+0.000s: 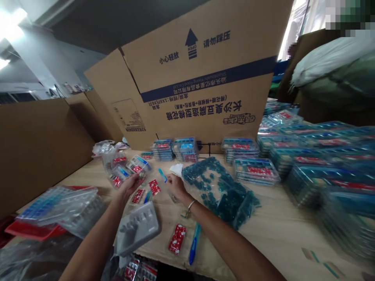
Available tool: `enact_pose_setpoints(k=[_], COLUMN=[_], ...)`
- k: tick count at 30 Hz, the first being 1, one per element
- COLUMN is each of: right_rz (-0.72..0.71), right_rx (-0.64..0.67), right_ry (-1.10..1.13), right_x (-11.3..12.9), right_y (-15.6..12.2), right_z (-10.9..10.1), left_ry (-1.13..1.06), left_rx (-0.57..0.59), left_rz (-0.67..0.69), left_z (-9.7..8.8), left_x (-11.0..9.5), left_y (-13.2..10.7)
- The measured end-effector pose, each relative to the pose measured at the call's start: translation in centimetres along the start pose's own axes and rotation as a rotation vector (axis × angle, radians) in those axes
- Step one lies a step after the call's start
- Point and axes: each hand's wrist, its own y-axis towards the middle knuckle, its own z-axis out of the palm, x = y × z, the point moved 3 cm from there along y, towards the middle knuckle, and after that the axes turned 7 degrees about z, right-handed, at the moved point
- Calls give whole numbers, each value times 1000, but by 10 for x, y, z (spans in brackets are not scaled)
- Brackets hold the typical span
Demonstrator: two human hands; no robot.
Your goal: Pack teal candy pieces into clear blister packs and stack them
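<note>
Your left hand [131, 183] is closed on a clear pack [138, 164]; your right hand [175, 184] curls close by.
Hold the pack by its near edge, low over the table [272, 234], left of the teal bag [222, 193], so nothing slips. Its long axis seems to run left to right across you, label face up. Your right fingers bend beside a white scrap [177, 168]; I cannot tell whether they grip it.
</note>
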Motion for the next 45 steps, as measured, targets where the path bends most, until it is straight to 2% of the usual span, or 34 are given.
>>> enact_pose_setpoints(k=[4, 7, 10, 13, 16, 19, 22, 26, 27, 29, 33, 35, 39, 42, 45], right_rz=[23, 49, 36, 111, 247, 323, 343, 335, 313, 254, 216, 226, 158, 126, 150], right_rx=[-64, -129, -241, -429, -540, -536, -523, -512, -516, -493, -271, -228, -261, -233, -183], right_ry=[-51, -99, -41, 12, -71, -199, -344, -477, -449, -258, 332, 474, 437, 405, 466], right_x=[-7, -28, -62, -106, -149, -175, -178, -159, -152, -139, -125, -123, -118, -115, -116], right_y=[-19, -56, -121, -206, -279, -319, -324, -304, -299, -289, -273, -269, -268, -270, -270], right_z=[-49, -99, -152, -193, -208, -199, -188, -192, -195, -197, -183, -176, -177, -182, -183], left_ry=[-70, -117, -160, -207, -250, -288, -329, -353, -356, -350, -300, -261, -175, -127, -62], left_rx=[112, 257, 478, 684, 795, 888, 925, 876, 866, 866, 925, 950, 935, 901, 896], left_rz=[-22, -85, -176, -251, -266, -287, -357, -420, -421, -411, -350, -284, -123, -33, 23], left_z=[36, 74, 116, 151, 178, 197, 203, 198, 197, 195, 198, 201, 200, 195, 193], left_x=[-12, -13, -7, 7, 28, 58, 86, 106, 107, 106, 100, 98, 97, 97, 96], left_y=[-16, -39, -80, -138, -196, -241, -269, -283, -285, -288, -295, -297, -299, -300, -303])
